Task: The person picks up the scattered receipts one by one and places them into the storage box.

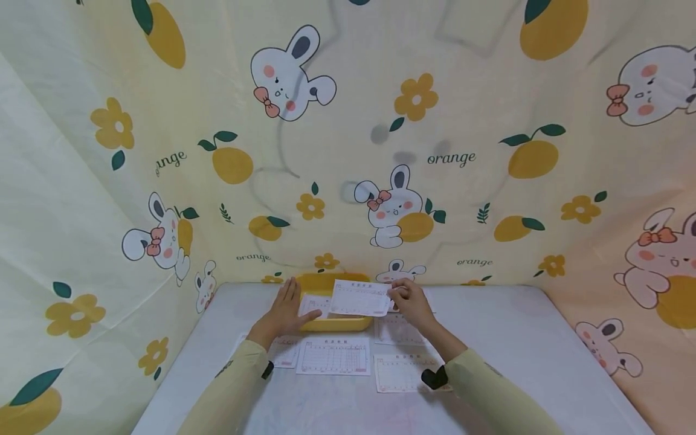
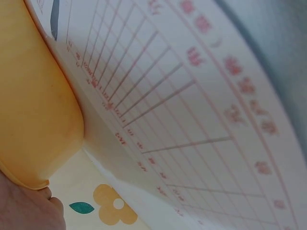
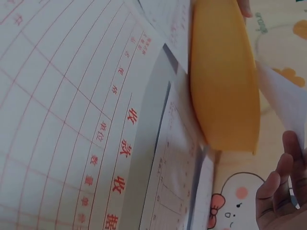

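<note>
A yellow tray [image 1: 334,325] stands near the table's back edge; in the right wrist view the tray [image 3: 223,81] shows side-on. My left hand [image 1: 284,311], fingers extended, rests at its left rim. Only part of that hand [image 2: 36,206] shows beside the tray [image 2: 41,100] in the left wrist view. With thumb and fingers, my right hand [image 1: 411,303] pinches the right edge of a printed white slip [image 1: 359,298] held over the tray. The right wrist view shows this hand [image 3: 285,189] and the slip [image 3: 285,103]. Another printed slip [image 1: 315,304] lies inside the tray.
Several printed slips lie on the white table [image 1: 321,405]: one in front of the tray [image 1: 333,356], one under the right forearm [image 1: 402,371], one behind it [image 1: 397,331], and one by the left wrist [image 1: 284,352]. A patterned curtain [image 1: 348,139] hangs behind.
</note>
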### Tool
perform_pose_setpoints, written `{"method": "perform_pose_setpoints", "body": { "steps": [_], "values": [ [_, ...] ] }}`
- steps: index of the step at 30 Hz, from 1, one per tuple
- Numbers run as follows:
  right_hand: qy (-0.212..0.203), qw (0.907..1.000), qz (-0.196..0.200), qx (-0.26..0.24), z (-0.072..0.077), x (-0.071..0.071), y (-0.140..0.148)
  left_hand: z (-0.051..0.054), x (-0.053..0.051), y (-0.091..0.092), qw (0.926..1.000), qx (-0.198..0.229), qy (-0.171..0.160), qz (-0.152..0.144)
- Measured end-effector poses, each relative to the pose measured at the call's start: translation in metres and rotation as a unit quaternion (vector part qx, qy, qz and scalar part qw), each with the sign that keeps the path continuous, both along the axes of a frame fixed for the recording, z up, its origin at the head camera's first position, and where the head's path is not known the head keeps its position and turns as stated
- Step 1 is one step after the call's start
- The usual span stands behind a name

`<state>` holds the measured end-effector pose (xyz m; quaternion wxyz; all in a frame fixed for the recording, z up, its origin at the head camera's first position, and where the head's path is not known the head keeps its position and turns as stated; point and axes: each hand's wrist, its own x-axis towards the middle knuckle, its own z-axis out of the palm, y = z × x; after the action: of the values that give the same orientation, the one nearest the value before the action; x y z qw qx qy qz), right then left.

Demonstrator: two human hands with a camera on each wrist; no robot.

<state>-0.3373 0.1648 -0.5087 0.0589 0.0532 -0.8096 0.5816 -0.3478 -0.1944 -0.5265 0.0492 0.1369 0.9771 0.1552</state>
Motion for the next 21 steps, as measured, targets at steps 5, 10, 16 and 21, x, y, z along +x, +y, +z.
{"method": "perform_pose_setpoints", "body": {
  "steps": [5,10,16,21],
  "values": [
    [-0.011,0.9999,-0.002,-0.002,0.000,-0.004,-0.010,-0.002,0.000,0.000,1.0000,0.008,0.000,-0.002],
    [-0.012,0.9999,-0.003,0.003,0.000,-0.007,-0.021,-0.003,-0.001,0.000,1.0000,-0.001,-0.001,-0.002],
    [-0.003,0.9999,0.011,0.004,-0.003,-0.010,-0.033,-0.002,-0.002,0.001,0.9999,0.013,0.002,0.008],
    [-0.007,0.9998,0.014,0.009,-0.006,-0.013,-0.041,-0.002,-0.002,0.002,0.9999,-0.008,0.003,0.014]
  ]
}}
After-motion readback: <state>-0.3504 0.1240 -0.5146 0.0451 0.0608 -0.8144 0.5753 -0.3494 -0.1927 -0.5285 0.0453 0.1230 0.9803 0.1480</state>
